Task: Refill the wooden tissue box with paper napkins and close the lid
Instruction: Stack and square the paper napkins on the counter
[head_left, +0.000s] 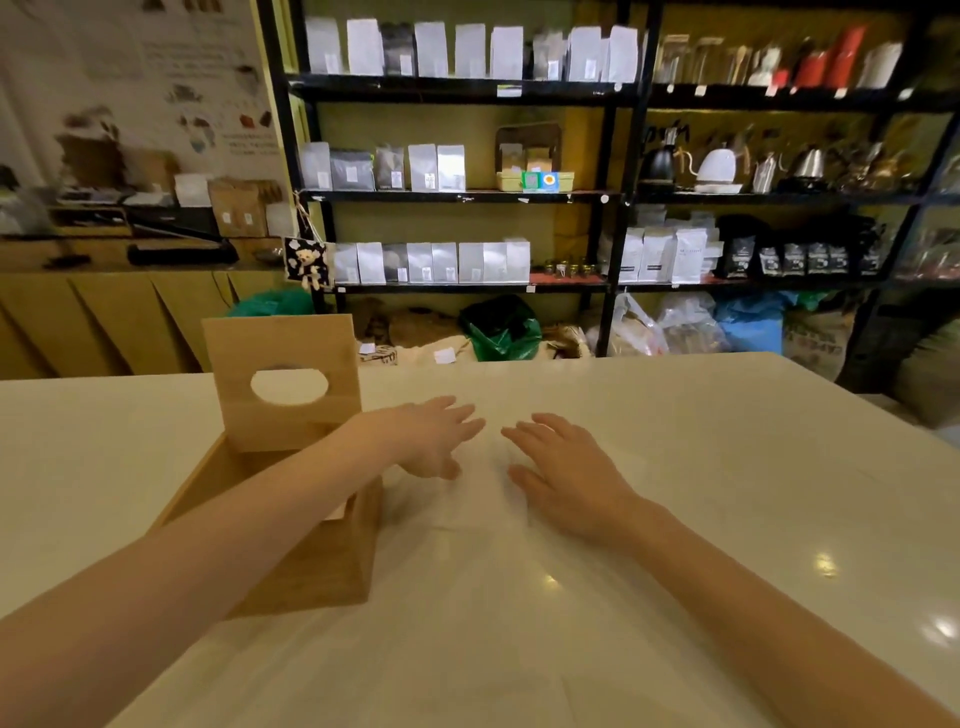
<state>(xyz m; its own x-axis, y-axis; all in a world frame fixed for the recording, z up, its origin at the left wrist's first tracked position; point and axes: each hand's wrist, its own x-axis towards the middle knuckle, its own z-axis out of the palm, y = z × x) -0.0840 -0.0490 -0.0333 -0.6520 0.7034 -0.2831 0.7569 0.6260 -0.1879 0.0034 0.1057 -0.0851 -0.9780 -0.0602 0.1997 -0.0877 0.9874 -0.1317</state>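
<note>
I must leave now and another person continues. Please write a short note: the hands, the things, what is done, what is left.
Left hand: open, empty, reaching over the table past the box.
Right hand: open, empty, flat over the napkins.
Wooden box: on the table, left; lid standing open.
Napkins: a pale, blurred pile right of the box.
Done: lid opened.
Left: fill the box, close the lid.

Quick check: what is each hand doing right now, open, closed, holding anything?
Left hand: open, fingers spread, holding nothing, reaching past the open light wooden tissue box.
Right hand: open, palm down over the white table, holding nothing.
</note>
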